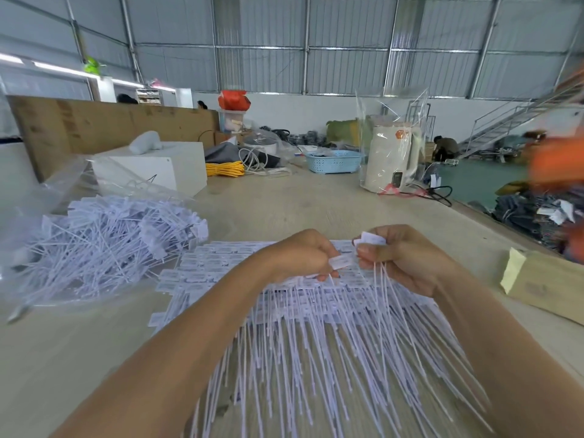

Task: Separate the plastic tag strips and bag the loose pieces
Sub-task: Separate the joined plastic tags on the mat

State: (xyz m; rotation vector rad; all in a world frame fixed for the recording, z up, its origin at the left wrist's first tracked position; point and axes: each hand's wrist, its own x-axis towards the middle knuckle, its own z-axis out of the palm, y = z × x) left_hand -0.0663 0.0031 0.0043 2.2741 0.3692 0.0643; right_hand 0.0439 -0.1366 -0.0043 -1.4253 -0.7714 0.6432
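White plastic tag strips (pixel 316 336) fanned on table (pixel 79 358) under both hands | L hand (pixel 300 254) pinching one tag (pixel 343 262) | R hand (pixel 401 257) curled round bunch of tags, stems hanging | clear bag (pixel 94 241) w/ loose tags far L | kettle (pixel 390 156) at back

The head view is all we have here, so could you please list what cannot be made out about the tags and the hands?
- Print on the tag heads: too small and blurred to read.
- How many tags the right hand holds: its curled fingers cover the bunch.
- Left hand fingertips: hidden behind its knuckles and the tag it pinches.
- Tag tails: cut off by the bottom edge.
- Clear bag of loose tags: cut off by the left edge.
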